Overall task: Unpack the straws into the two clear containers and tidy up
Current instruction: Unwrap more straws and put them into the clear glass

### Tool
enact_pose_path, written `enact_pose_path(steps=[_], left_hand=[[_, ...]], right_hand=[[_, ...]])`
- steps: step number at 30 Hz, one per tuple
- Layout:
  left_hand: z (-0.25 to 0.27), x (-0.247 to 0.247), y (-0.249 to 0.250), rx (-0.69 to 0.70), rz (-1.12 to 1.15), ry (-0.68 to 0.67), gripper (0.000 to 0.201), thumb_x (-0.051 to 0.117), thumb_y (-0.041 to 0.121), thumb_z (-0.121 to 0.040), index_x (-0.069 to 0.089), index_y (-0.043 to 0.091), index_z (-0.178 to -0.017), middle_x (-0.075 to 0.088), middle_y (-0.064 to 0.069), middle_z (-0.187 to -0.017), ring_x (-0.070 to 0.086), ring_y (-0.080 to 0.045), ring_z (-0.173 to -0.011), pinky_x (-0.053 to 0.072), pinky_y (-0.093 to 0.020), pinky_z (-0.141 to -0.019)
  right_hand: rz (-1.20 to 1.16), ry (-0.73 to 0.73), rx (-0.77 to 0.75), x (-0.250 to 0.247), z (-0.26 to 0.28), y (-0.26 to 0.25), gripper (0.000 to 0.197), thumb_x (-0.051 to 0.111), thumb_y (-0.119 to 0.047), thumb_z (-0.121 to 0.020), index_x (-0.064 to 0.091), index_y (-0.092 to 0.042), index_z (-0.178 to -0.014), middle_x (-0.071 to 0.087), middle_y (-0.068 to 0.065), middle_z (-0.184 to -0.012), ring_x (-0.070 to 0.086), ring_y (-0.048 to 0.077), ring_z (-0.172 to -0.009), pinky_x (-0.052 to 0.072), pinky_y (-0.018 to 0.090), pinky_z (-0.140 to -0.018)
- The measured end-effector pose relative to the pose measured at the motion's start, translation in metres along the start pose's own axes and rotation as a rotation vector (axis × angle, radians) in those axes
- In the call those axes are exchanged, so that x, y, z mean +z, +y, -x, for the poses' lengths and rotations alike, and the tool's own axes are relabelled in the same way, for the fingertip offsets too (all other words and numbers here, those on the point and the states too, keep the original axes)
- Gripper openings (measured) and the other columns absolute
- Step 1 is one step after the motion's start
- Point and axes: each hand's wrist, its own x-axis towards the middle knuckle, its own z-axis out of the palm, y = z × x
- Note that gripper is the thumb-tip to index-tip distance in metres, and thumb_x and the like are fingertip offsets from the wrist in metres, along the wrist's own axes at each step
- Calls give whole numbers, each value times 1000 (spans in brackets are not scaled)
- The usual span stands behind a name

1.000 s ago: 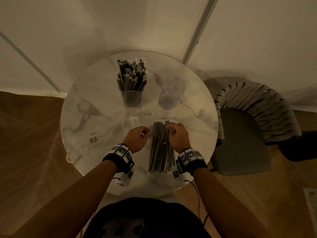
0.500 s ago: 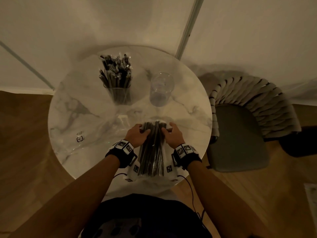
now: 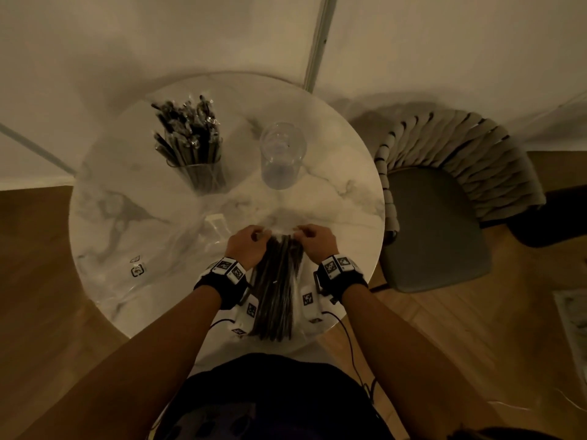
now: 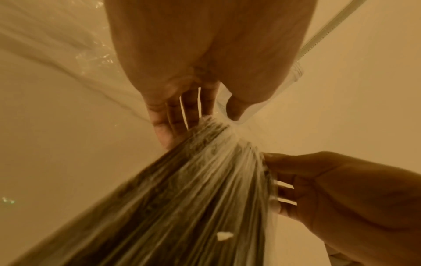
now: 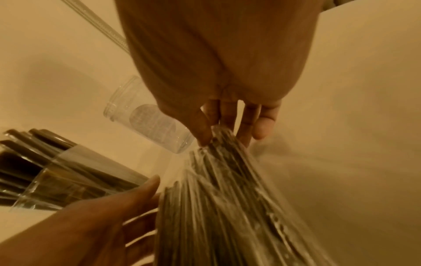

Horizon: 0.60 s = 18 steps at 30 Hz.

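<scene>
Bag of straws [image 3: 277,289] is being pinched at its far end by left hand [image 3: 246,249] and right hand [image 3: 316,244], fingers curled on the plastic, over table [image 3: 104,223].

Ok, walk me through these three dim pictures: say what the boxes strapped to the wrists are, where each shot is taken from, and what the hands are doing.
No machine here: a person works with bare hands. The wrist boxes are cameras; a third sits on the head. The head view looks down at a round marble table. The two close views look along each hand. The left hand and right hand pinch the far end of a clear bag of dark straws. Behind stand a full container of straws and an empty container. An emptied wrapper lies to the left.
</scene>
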Motion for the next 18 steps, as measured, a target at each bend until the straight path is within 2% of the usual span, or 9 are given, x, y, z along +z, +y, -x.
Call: enact_pose_path(steps=[3, 6, 8, 9, 12, 14, 16, 18], left_hand=[[-4, -3, 4, 7, 27, 50, 33, 56, 44, -94, 68, 18, -111, 70, -3, -109, 64, -23, -103, 45, -27, -88], [-10, -4, 5, 7, 77, 73, 27, 67, 40, -88, 70, 17, -102, 72, -1, -100, 65, -20, -95, 46, -25, -84], [-14, -3, 6, 20, 109, 70, 23, 73, 36, -84, 70, 18, -98, 71, 1, -94, 65, -18, -91, 46, -24, -80], [-15, -3, 6, 31, 124, 66, 22, 74, 32, -83, 69, 17, -98, 70, 2, -93, 65, -18, -91, 46, -24, -79], [-18, -1, 5, 45, 224, 14, 32, 73, 22, -83, 64, 19, -113, 69, -1, -100, 64, -19, -95, 50, -26, -84], [-20, 1, 4, 83, 198, -37, 43, 71, 20, -83, 61, 23, -125, 67, -2, -108, 62, -18, -99, 47, -25, -91], [-21, 3, 3, 156, 76, -30, 31, 68, 23, -86, 68, 22, -117, 68, -4, -110, 62, -20, -100, 42, -20, -88], [-20, 2, 3, 197, 48, 24, 17, 66, 25, -88, 73, 21, -103, 69, -4, -103, 63, -19, -93, 40, -19, -79]], right_hand=[[-64, 61, -55, -2, 6, -2, 29, 74, -14, -84, 75, -17, -112, 76, 2, -105, 66, 11, -88, 54, 24, -88], [-61, 102, -87, -2, 12, -4, 27, 78, -16, -80, 74, -21, -106, 74, -7, -94, 63, 9, -77, 52, 22, -75], [-69, 138, -105, -3, 14, -3, 31, 79, -13, -78, 69, -21, -106, 71, -11, -88, 60, 5, -72, 48, 18, -68], [-79, 146, -93, -3, 15, -3, 35, 79, -12, -77, 66, -20, -108, 69, -12, -86, 60, 7, -71, 50, 19, -67], [-74, 100, 24, -4, 16, -3, 50, 78, -16, -81, 55, -17, -125, 67, -3, -91, 66, 19, -81, 58, 35, -77], [6, 51, 86, -5, 11, -2, 53, 73, -22, -88, 51, -12, -135, 67, 6, -101, 64, 22, -92, 53, 33, -83], [107, -2, 95, -7, 8, -5, 47, 67, -34, -92, 58, -10, -132, 69, 11, -112, 64, 25, -102, 50, 32, -88], [150, -7, 50, -7, 6, -9, 39, 65, -40, -93, 69, -11, -119, 72, 10, -111, 66, 25, -102, 51, 34, -88]])
